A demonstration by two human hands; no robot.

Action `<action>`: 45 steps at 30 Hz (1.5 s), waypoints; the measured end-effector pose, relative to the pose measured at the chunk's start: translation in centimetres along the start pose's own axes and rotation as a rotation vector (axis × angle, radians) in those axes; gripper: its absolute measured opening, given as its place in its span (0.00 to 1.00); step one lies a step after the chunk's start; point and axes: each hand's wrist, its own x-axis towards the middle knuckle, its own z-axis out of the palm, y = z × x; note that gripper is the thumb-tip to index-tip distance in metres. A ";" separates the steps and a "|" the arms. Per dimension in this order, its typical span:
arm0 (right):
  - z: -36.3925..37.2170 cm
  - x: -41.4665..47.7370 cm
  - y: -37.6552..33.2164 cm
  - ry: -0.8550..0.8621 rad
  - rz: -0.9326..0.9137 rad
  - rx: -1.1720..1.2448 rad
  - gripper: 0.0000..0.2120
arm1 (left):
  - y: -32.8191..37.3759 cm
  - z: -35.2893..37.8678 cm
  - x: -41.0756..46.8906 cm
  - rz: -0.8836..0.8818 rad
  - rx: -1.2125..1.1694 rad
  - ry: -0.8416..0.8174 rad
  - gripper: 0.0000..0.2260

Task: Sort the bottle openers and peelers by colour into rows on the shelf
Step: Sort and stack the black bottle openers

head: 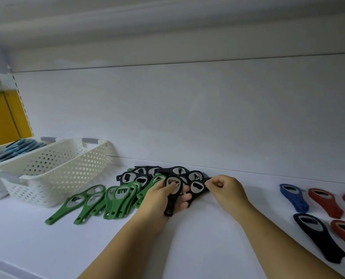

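A heap of black bottle openers (145,174) lies at the back of the white shelf (46,242). In front of it, to the left, green bottle openers (99,200) lie in overlapping rows. My left hand (161,200) grips a black opener (172,190) by its handle, head up. Beside it my right hand (226,188) pinches the edge of another black opener (196,187) at the heap's right side. On the right lie a blue opener (293,198), several red openers (326,202) and a dark navy opener (318,238).
Two white perforated baskets (52,168) stand at the left; the farther one holds light blue items (12,152). The shelf's back wall (187,117) rises just behind the heap. A yellow panel (2,117) shows at far left.
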 end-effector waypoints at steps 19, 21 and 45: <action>0.9 1.1 -0.4 -0.022 0.115 -0.213 0.11 | 0.1 0.2 0.3 -0.130 -0.212 0.001 0.15; 0.8 1.4 -0.1 -0.032 0.116 -0.100 0.11 | 0.0 0.1 0.3 -0.118 -0.219 0.011 0.14; -1.0 0.9 0.8 0.199 0.028 -0.159 0.01 | -0.8 -0.5 0.6 0.007 0.090 -0.168 0.09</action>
